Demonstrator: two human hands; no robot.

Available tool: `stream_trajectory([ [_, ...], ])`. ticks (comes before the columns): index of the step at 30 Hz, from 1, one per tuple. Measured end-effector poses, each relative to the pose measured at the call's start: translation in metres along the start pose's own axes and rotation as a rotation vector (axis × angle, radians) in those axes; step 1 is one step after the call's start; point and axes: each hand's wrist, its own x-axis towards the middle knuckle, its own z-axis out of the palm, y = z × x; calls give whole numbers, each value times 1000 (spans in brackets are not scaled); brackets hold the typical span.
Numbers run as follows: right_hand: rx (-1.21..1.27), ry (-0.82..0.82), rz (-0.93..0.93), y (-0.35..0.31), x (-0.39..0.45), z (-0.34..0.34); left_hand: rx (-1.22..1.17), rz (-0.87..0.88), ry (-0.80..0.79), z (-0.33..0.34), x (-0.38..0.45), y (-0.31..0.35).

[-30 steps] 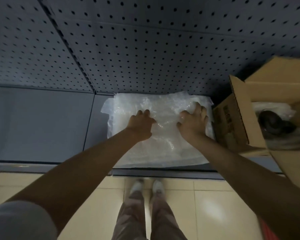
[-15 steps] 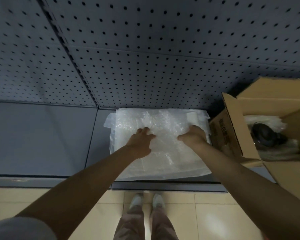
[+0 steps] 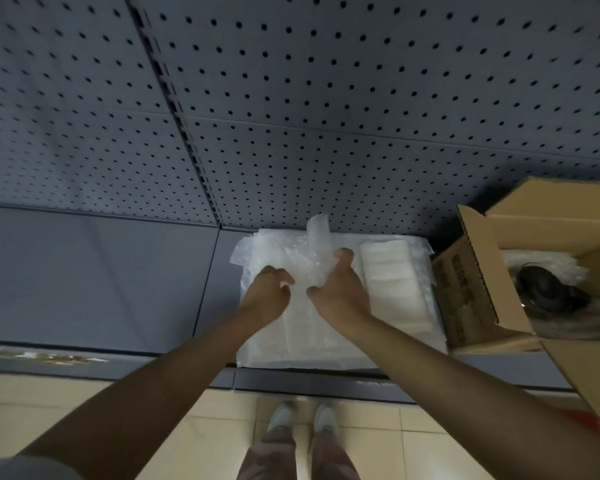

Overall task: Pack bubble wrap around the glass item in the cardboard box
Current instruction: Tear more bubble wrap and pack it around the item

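Both hands on the bubble wrap (image 3: 329, 306) on the shelf (image 3: 101, 282): left hand (image 3: 269, 294) pinches a sheet, right hand (image 3: 338, 289) grips it, lifting an edge. Box (image 3: 478, 289) sits right, glass item (image 3: 542, 289) inside.

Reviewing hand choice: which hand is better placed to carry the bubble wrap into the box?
Right, probably. The right hand already grips the raised bubble wrap and is nearer the box, which stands to its right. The left hand also holds the wrap but would have to cross over.
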Motion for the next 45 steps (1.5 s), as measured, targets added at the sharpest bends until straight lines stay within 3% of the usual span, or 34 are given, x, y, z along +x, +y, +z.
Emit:
stream_trajectory([
  [2, -4, -9, -3, -6, -2, 12, -113, -107, -42, -5, 3, -9],
  [5, -13, -55, -34, -10, -1, 25, -523, -283, -189, -12, 0, -14],
  [8, -117, -175, -98, -11, 0, 36, -718, -358, -154, -17, -1, -16],
  [11, -244, -282, -145, -6, 4, 41, -686, -361, -129, -19, 3, -21],
  [13, -190, -291, -174, -1, 7, 40, -478, -324, -142, -16, 9, -29],
  [16, -95, -59, -207, 11, 14, 38, -225, -318, -85, -12, 13, -34],
  [18, -42, 67, -118, 17, 21, 34, -103, -314, -32, -12, 13, -33],
  [22, 260, -215, 189, 28, 35, 26, -85, -331, 38, -9, 10, -37],
  [24, 260, -330, 184, 33, 38, 26, -100, -347, 37, -8, 10, -42],
  [28, 348, -384, 152, 31, 35, 25, -73, -309, 25, -9, 10, -44],
  [32, 523, -421, 143, 28, 33, 11, -242, -228, 57, -25, 13, -35],
  [36, 733, -451, 68, 26, 31, -18, -647, -201, -170, -60, 5, -15],
  [40, 825, -507, 25, 26, 24, -42, -822, -187, -398, -83, -5, -2],
  [45, 785, -493, -7, 22, 13, -62, -921, -144, -416, -89, -8, 18],
])
